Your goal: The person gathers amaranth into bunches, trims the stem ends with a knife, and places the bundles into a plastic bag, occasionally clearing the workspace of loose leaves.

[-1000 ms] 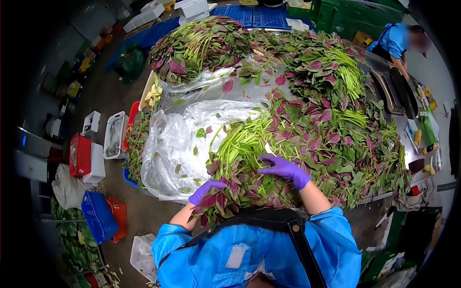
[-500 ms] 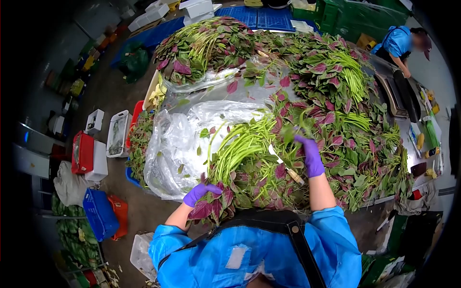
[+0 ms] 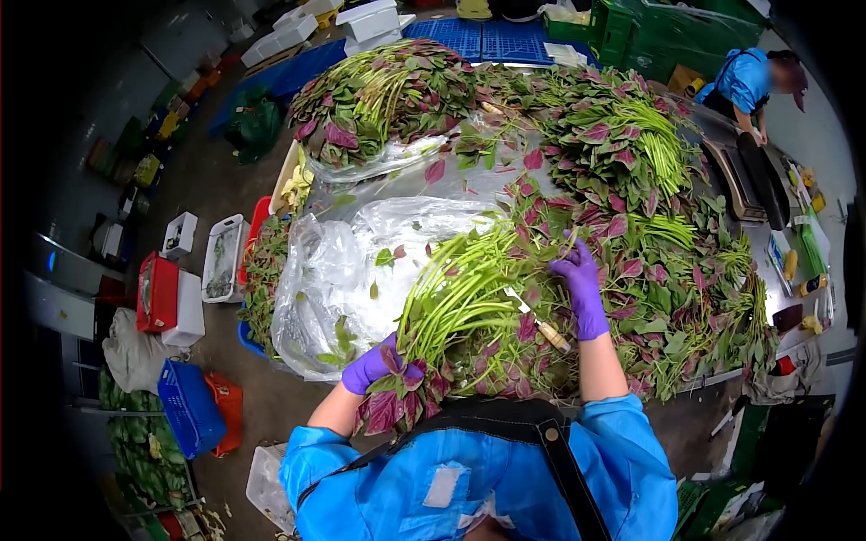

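Matt purple rubber covers the left hand (image 3: 372, 365) and right hand (image 3: 582, 284). The greens (image 3: 451, 298) show smooth stems and dull leaves. At eleven o'clock the clear plastic sheet (image 3: 334, 270) gleams, crinkled. The knife (image 3: 539, 322) has a metal blade and a wooden handle.

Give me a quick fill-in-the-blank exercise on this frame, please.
The left hand, gripping a bunch of greens, and the right hand wear ___ gloves.
The knife lies on the greens, held by ___ hand.
Partly under the greens lies a clear ___ sheet.
Missing words: purple; neither; plastic.
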A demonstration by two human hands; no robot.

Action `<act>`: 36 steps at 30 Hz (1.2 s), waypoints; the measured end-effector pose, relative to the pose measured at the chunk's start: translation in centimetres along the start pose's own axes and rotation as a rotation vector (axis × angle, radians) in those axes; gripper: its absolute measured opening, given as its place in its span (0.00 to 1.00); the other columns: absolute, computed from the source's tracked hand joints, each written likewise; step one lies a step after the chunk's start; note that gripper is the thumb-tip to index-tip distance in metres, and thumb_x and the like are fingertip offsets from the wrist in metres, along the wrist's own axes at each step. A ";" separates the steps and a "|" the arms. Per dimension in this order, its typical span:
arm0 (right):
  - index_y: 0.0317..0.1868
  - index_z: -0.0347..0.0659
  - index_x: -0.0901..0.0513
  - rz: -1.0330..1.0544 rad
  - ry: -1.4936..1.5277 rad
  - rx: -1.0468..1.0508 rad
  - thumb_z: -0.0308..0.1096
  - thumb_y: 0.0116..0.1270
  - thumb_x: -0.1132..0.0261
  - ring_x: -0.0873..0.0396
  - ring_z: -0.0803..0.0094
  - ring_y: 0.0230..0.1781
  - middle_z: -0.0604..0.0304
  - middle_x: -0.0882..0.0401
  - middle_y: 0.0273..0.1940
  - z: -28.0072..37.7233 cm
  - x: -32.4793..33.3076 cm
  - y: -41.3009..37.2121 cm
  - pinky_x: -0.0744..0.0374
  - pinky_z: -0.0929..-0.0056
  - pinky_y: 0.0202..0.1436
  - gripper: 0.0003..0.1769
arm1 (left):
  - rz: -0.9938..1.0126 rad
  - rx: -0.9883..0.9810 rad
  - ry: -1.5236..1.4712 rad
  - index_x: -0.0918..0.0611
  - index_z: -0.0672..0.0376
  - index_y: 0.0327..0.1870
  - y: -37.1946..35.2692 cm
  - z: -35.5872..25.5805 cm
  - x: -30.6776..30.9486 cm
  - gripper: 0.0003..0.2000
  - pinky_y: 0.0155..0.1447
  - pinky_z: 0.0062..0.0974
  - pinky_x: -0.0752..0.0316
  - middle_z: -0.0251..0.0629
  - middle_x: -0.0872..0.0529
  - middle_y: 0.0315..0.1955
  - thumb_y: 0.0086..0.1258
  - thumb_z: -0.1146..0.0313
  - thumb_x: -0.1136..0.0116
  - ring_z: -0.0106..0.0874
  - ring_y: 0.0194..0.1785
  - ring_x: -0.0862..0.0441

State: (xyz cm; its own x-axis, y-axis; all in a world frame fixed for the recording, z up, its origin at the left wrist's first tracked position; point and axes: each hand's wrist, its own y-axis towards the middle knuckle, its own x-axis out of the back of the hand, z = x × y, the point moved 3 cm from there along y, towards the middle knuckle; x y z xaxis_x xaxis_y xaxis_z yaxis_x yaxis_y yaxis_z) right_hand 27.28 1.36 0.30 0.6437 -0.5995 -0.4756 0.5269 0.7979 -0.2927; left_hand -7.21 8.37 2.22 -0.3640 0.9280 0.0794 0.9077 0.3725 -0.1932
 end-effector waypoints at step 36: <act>0.65 0.45 0.38 0.637 -0.634 0.074 0.32 0.43 0.27 0.28 0.65 0.52 0.49 0.26 0.51 -0.5 -7.0 -3.8 0.31 0.69 0.56 0.46 | 0.043 0.135 -0.127 0.31 0.64 0.56 1.8 0.8 -0.3 0.28 0.46 0.24 0.31 0.31 0.22 0.39 0.53 0.70 0.37 0.21 0.39 0.29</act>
State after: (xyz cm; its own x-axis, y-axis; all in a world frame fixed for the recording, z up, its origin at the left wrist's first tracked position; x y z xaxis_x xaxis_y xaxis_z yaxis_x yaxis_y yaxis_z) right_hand 20.54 2.57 4.30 0.9996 0.0153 0.0241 -0.0136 0.9977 -0.0658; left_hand -5.63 8.78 1.03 -0.3568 0.9326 -0.0538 0.8896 0.3216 -0.3243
